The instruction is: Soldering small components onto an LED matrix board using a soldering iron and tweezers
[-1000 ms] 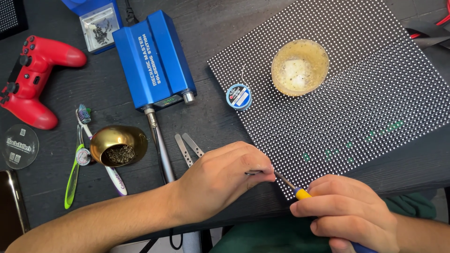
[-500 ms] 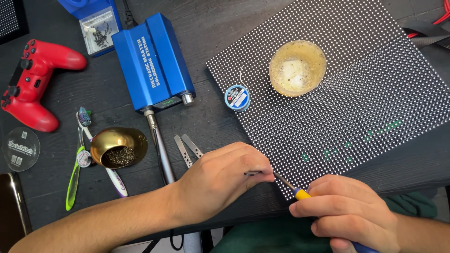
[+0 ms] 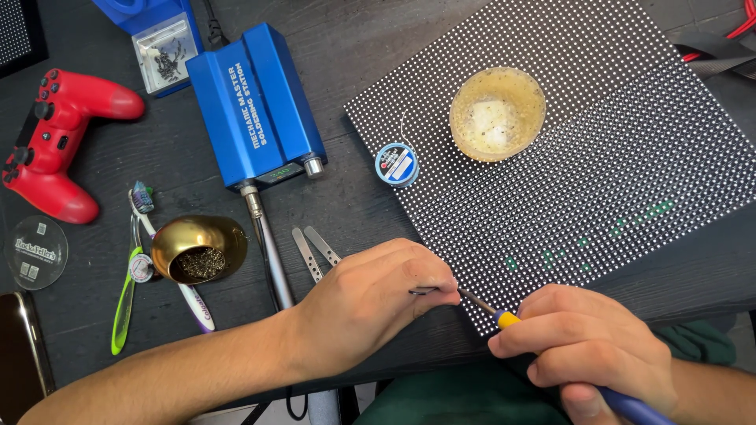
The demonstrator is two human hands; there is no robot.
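A black panel covered in a grid of small white dots [image 3: 598, 157] lies tilted on the dark table. My right hand [image 3: 587, 354] grips a soldering iron [image 3: 504, 317] with a yellow collar and blue handle, its tip at the panel's near corner. My left hand [image 3: 370, 303] rests on the table beside that corner and pinches thin metal tweezers [image 3: 429, 290] that point at the iron's tip. On the panel sit a shallow amber dish [image 3: 498, 112] and a small blue solder spool [image 3: 396, 164].
A blue soldering station [image 3: 256, 106] stands at the back. Left of it lie a red game controller [image 3: 59, 142], a brass tip-cleaner bowl [image 3: 197, 250], two toothbrushes [image 3: 150, 260], spare tweezers [image 3: 315, 248], a round clear disc [image 3: 35, 252] and a blue parts box [image 3: 157, 43].
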